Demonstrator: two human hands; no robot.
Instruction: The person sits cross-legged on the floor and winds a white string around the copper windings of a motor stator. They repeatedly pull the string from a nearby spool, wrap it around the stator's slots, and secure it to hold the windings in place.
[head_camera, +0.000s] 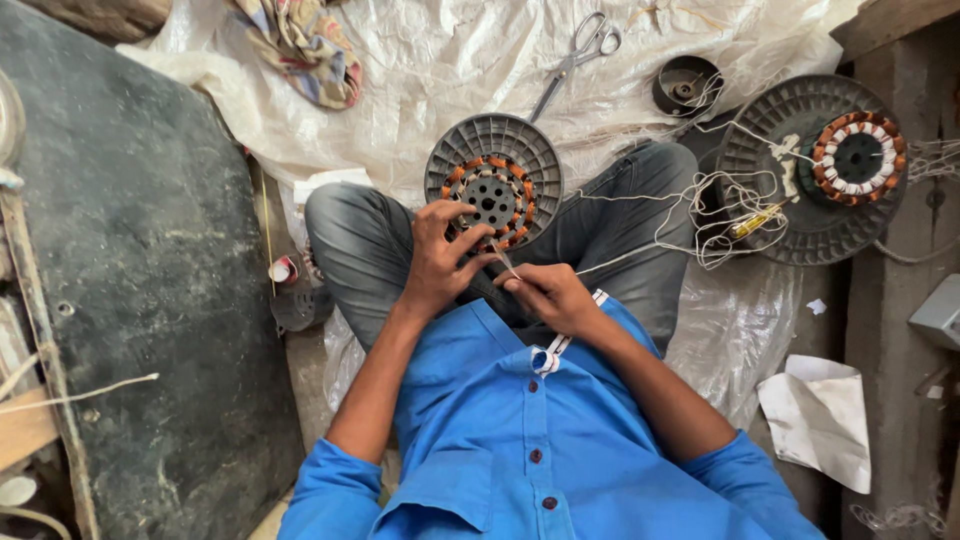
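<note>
I see my left hand resting on the copper-wound stator, which sits in a grey ribbed disc on my lap, fingers curled against its lower edge. My right hand pinches a thin white thread (grip pressed together), just beside the left. Scissors lie well apart on the plastic sheet.

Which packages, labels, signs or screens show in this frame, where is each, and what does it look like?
No signs or screens show.
Small roll: on the floor left of the person's knee, round, white with a red patch that may be a label.
Crumpled paper: lower right on the floor, white, creased, no print visible.
Plastic sheet: spread under the work, translucent white, wrinkled.
Grey box: right edge, cut off by the frame, plain.
</note>
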